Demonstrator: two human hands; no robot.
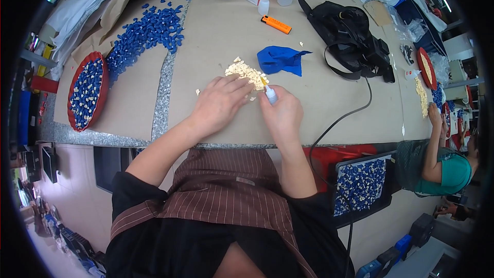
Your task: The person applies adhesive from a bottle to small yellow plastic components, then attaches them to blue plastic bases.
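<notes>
A small heap of cream-coloured pieces point(250, 74) lies on the paper-covered table in front of me. My left hand point(222, 101) rests at its near left side, fingers stretched out over the pieces; whether a piece sits under the fingertips is hidden. In my right hand point(283, 115) is a small white squeeze bottle point(271, 95) with a yellowish nozzle, tilted so its tip touches or nearly touches the heap's right edge. Just beyond the heap lies a crumpled blue cloth-like piece point(282, 61). A few loose cream bits are scattered near my hands.
Blue pieces point(149, 28) spread at the far left, beside a red basket point(105, 90) of blue and cream pieces. Farther back are an orange lighter point(276, 24) and a red-capped bottle point(264, 4). A black strapped bag point(355, 38) trails a cable point(355, 109). Someone point(446, 170) works at right.
</notes>
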